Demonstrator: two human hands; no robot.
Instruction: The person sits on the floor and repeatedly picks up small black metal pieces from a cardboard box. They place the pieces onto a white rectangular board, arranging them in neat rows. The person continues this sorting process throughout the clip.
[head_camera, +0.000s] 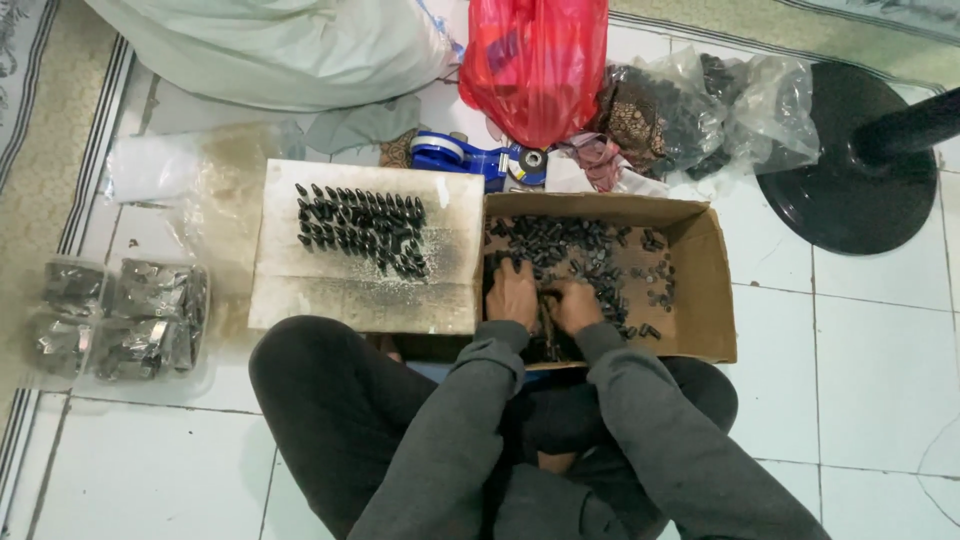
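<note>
One head-worn view only, looking almost straight down from above the seated person's lap. Cardboard box (700, 290) sat centre frame at arm's reach; tiled floor (880, 360) filled the edges. No second view shared the scene.

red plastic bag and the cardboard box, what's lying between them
In the head view, a blue tape dispenser lies between the red plastic bag and the cardboard box.
</note>
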